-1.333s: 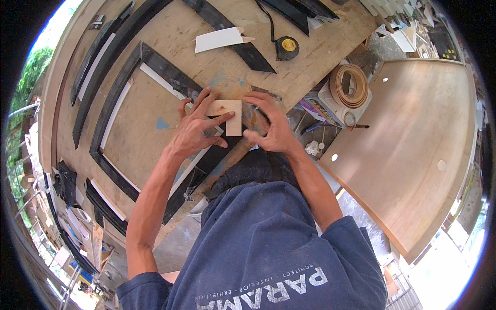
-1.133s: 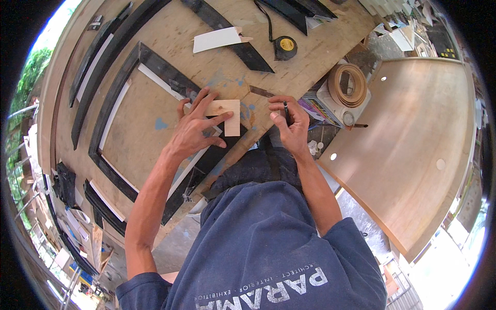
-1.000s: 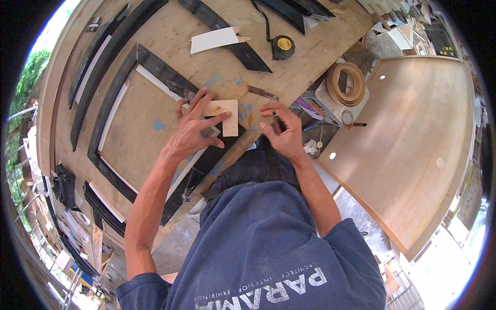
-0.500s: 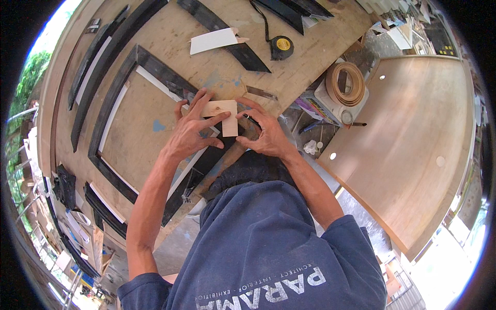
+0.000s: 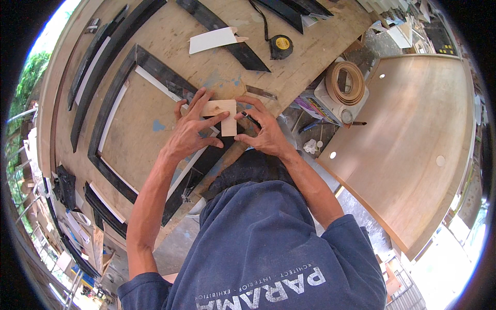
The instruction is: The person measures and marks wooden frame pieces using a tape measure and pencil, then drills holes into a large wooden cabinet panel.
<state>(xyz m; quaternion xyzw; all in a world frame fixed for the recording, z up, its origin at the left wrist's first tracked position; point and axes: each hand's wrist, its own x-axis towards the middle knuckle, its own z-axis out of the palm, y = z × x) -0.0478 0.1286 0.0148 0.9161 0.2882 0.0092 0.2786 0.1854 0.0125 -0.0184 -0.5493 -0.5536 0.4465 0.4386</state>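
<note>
An L-shaped piece of pale wood (image 5: pixel 229 125) lies over the corner of a black frame (image 5: pixel 164 74) with a white inner edge. My left hand (image 5: pixel 188 132) is spread on it, fingers apart, with the index fingertip resting on the wood and the thumb over the black frame bar. On the other side, my right hand (image 5: pixel 263 129) holds a slim black pen (image 5: pixel 251 120) between its fingers. Its thumb and index finger are at the wood's right edge. The frame corner under the wood is mostly hidden.
Farther back on the wooden table (image 5: pixel 129 121) lie a tape measure (image 5: pixel 281 45), a white strip (image 5: pixel 213 40) and several black mouldings (image 5: pixel 206 23). To the right are a roll of edging (image 5: pixel 345 83) and a large wooden panel (image 5: pixel 403 139).
</note>
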